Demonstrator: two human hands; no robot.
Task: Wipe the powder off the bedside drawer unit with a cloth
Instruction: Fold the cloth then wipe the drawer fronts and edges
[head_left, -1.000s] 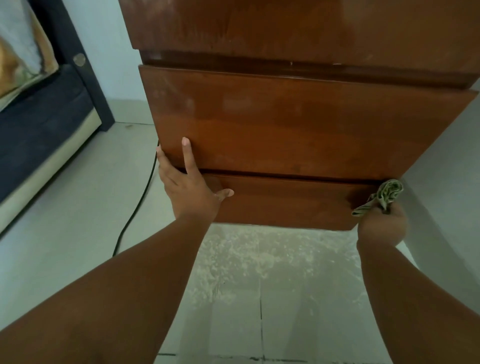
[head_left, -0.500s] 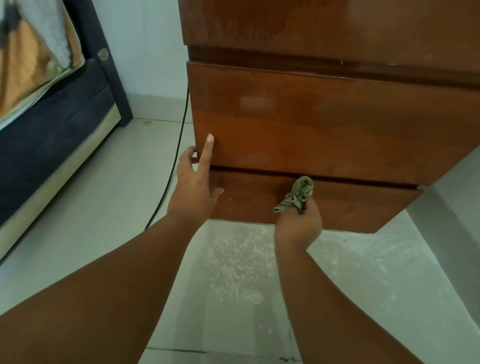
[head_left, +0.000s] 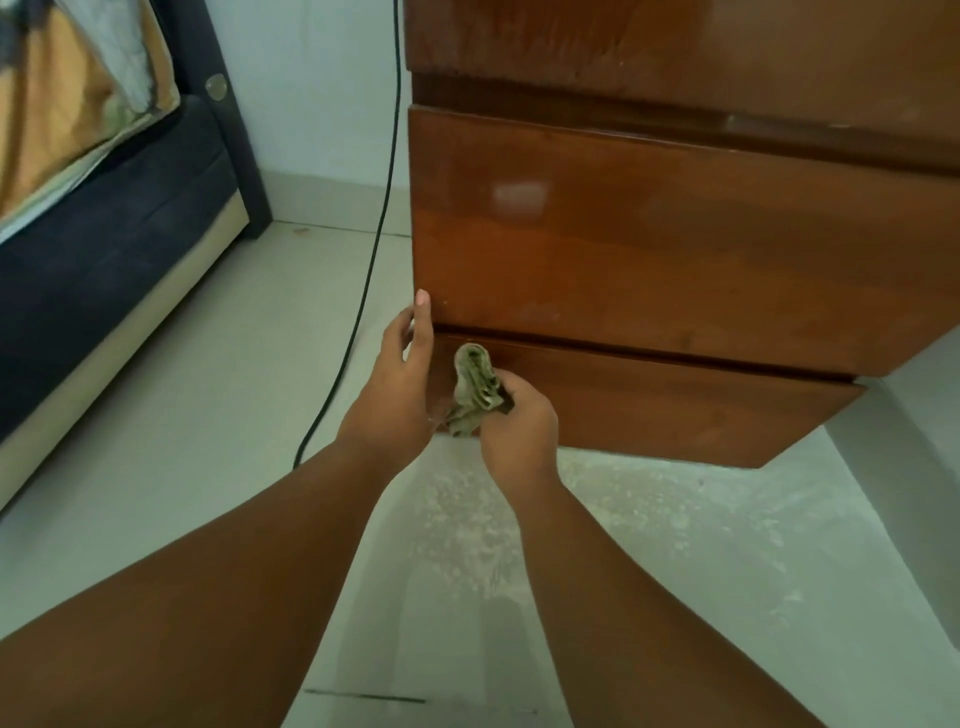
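Nearest, two bare forearms are reaching forward and down over the floor (head_left: 197, 426), which is lying pale and tiled.

Powder (head_left: 467, 525) – white, scattered in specks and patches, is lying on the floor directly in front of the bedside drawer unit (head_left: 675, 249) and between the two arms.

Right hand (head_left: 519, 434) is clenching round a cloth (head_left: 474, 387): greenish and bunched into a wad, the cloth is sticking up out of the fist and pressing against the left end of the bottom drawer front (head_left: 675, 410).

Left hand (head_left: 397, 395) is sitting just beside the right, holding nothing, fingers relaxed. Its forefinger is pointing straight up along the left front corner of the unit, with the tip touching the lower corner of the middle drawer front (head_left: 649, 244).

The unit itself is standing on the floor – glossy reddish-brown wood, with faint pale smears showing on its upper part.

Cable (head_left: 375, 244), thin and black, is running down beside the unit's left side and trailing across the floor behind the left forearm.

Bed (head_left: 88, 270), dark-sided, is standing well apart at the left, carrying patterned bedding (head_left: 57, 104).

Wall (head_left: 311, 83), pale, is standing behind.
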